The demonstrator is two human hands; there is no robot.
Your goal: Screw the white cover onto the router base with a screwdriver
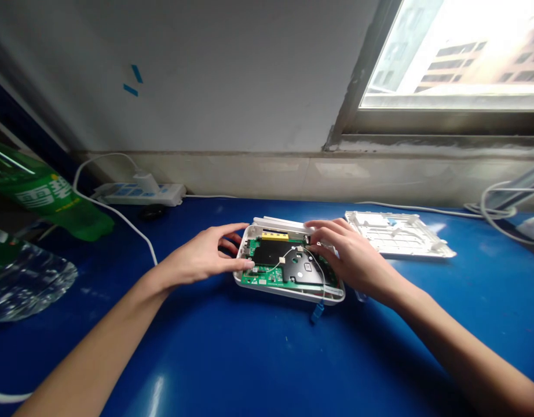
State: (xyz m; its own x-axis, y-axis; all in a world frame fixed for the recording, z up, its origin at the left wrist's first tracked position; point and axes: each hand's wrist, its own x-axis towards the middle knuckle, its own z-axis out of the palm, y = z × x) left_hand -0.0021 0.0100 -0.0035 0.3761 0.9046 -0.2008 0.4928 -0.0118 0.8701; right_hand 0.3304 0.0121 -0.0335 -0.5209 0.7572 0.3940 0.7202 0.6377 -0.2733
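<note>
Router [288, 266], opened with its green board up, lies lengthwise across the blue table [249, 359] between my hands, left hand [201, 255] pinching its near-left edge, right hand [349, 258] curled over its right end

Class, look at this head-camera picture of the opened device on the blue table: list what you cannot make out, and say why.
- Right edge of the circuit board: head view, covered by the right hand.
- Green bottle: cut off by the left picture edge.
- Label print on that bottle: too small and blurred.
- Power strip sockets: too small to count.
</note>
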